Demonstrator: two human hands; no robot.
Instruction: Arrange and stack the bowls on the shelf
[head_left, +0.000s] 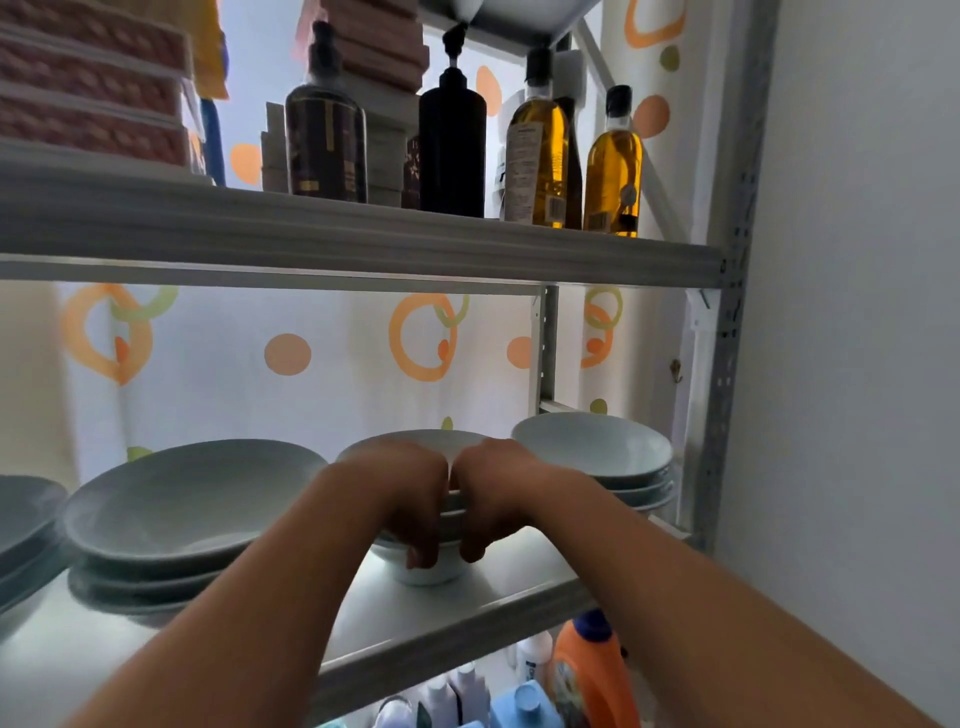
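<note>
Overall, a metal shelf (498, 587) fills the view, and the bowls sit in groups along it. At the far left is a dim stack of plates or bowls (26, 514), cut off by the frame edge. Just beside it stand the wide bowls (192, 499), a low pile of broad shallow ones. At the right end, against the upright post, is the right stack of bowls (592, 447), several deep. Between these two stands the middle stack of bowls (431, 574), narrower and upright, its foot resting on the shelf near the front edge.

That middle stack lies straight ahead of both hands, with neither arm clearly nearer. The left hand (410, 488) and right hand (493, 488) are side by side, knuckles almost touching. Both drape over the near rim, fingers curled down round the stack's front wall, so both are gripping it. How the thumbs lie is hidden.

My judgement is that the stack is being steadied or readied for a shift. The right stack is close on that side, the wide bowls close on the other, so any sideways move has little room.

Oil bottles (540, 140) stand on the board above, and an orange jug (587, 670) below.
</note>
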